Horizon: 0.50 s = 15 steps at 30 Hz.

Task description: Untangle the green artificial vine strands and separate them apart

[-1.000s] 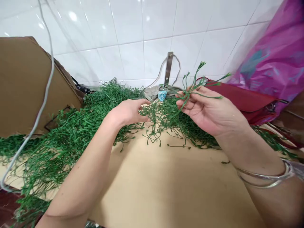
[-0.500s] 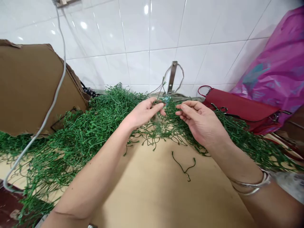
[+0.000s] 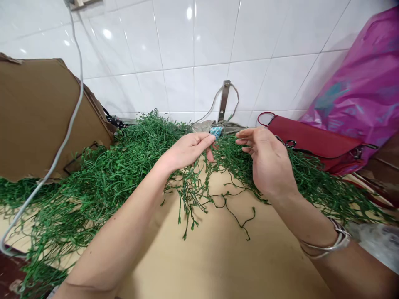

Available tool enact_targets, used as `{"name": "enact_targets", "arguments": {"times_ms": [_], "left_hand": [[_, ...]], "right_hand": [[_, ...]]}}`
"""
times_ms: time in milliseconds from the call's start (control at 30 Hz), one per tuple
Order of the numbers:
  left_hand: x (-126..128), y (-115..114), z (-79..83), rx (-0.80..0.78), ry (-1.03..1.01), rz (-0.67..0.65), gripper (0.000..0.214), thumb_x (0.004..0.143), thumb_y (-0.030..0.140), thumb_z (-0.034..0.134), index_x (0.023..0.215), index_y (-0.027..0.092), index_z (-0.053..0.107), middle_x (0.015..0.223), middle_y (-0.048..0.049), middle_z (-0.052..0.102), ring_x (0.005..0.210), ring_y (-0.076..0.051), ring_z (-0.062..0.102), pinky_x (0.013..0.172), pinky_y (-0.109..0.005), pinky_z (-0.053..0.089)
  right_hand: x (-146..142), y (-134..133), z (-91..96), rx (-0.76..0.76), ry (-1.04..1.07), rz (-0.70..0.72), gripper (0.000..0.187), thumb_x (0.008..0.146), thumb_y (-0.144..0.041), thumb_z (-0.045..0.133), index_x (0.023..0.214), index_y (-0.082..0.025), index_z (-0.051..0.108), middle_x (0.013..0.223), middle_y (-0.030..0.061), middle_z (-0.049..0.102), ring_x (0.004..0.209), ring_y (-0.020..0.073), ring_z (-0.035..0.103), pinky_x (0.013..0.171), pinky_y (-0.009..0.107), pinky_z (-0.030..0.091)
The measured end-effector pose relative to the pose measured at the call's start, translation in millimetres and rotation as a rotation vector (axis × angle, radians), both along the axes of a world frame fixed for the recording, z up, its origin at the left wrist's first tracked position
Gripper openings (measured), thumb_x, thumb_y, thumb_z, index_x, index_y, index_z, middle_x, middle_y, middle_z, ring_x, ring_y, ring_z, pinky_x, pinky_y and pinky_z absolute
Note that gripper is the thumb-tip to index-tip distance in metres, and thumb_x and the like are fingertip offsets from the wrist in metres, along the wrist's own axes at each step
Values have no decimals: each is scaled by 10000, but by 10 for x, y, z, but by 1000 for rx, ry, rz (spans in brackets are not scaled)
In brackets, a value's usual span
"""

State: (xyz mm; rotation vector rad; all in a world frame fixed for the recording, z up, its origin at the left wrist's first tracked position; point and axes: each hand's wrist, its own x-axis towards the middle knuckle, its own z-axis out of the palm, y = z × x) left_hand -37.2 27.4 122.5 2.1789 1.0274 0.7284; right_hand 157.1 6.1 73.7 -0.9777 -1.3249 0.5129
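Observation:
My left hand (image 3: 190, 151) is closed, thumb against fingers, on a small bunch of thin green artificial stems (image 3: 188, 199) whose forked ends hang below it over the table. My right hand (image 3: 270, 164) is raised a little to the right, its fingers stretched out and slightly apart, with nothing visible in them. More green stems lie behind and under both hands, with a large heap (image 3: 134, 155) to the left. A single forked stem (image 3: 240, 224) lies on the bare wooden-coloured table (image 3: 212, 261). Just behind my left fingertips is a small blue patterned piece (image 3: 215, 131).
A brown cardboard box (image 3: 40, 116) stands at the left, with a grey cable (image 3: 70, 124) running down in front. A metal bracket (image 3: 224, 99) is against the tiled wall. On the right are a red handbag (image 3: 318, 137), a purple plastic bag (image 3: 352, 79) and clear plastic (image 3: 374, 241).
The bunch at my left hand now hangs lower and spreads over the table. My right hand has turned, its fingers straighter and further from the left hand. The view has shifted slightly.

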Motion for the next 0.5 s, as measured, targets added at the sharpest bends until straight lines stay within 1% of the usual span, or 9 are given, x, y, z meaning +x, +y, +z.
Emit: {"name": "enact_targets", "arguments": {"times_ms": [67, 100, 167, 233, 300, 367, 433, 500], "left_hand": [[7, -19, 6, 61, 52, -10, 461, 1023, 439, 368, 760, 172, 637, 742, 1, 672, 601, -94, 493, 659, -258, 427], [7, -22, 3, 76, 58, -16, 434, 1021, 433, 370, 804, 174, 643, 747, -1, 670, 661, -109, 533, 707, -267, 439], [-3, -14, -12, 68, 37, -23, 350, 1003, 443, 413, 978, 175, 636, 794, -7, 676, 758, -137, 576, 755, -285, 453], [-26, 6, -29, 57, 1, -22, 329, 963, 448, 500, 1105, 170, 604, 901, -26, 683, 829, -148, 586, 781, -293, 462], [-55, 31, -37, 56, -25, -48, 311, 925, 426, 565, 1084, 163, 613, 982, -43, 674, 879, -147, 580, 818, -293, 463], [-81, 54, -34, 53, -39, -84, 262, 911, 399, 582, 1003, 159, 634, 986, -42, 667, 887, -140, 569, 838, -292, 459], [-101, 72, -28, 46, -46, -87, 243, 910, 390, 579, 964, 162, 645, 923, -25, 656, 820, -125, 546, 788, -282, 452], [-119, 87, -22, 51, -59, -51, 229, 910, 387, 583, 934, 169, 651, 843, -5, 628, 742, -111, 509, 719, -269, 430]], "right_hand": [[-36, -22, 12, -40, -27, 46, 264, 907, -511, 631, 907, -250, 674, 949, 40, 707, 891, 192, 649, 800, 341, 524], [-52, -30, 14, -70, -28, 77, 217, 863, -461, 698, 890, -246, 677, 897, 28, 703, 839, 184, 642, 776, 336, 521], [-72, -37, 12, -121, -16, 137, 183, 812, -390, 755, 867, -237, 672, 818, 7, 685, 755, 162, 620, 730, 319, 511], [-69, -31, 9, -154, 50, 167, 166, 802, -362, 763, 846, -232, 669, 766, -8, 662, 717, 146, 604, 705, 301, 506], [-52, -13, 11, -177, 149, 185, 168, 793, -357, 774, 839, -233, 670, 747, -18, 649, 688, 131, 588, 669, 280, 499], [-31, 12, 16, -184, 239, 202, 189, 778, -366, 791, 830, -231, 669, 755, -20, 643, 673, 119, 571, 638, 262, 487], [-14, 37, 22, -174, 285, 209, 215, 760, -380, 806, 814, -229, 662, 760, -17, 636, 673, 115, 557, 627, 255, 477], [-1, 56, 27, -163, 295, 205, 231, 758, -395, 805, 806, -229, 653, 751, -16, 627, 657, 113, 540, 621, 257, 472]]}}
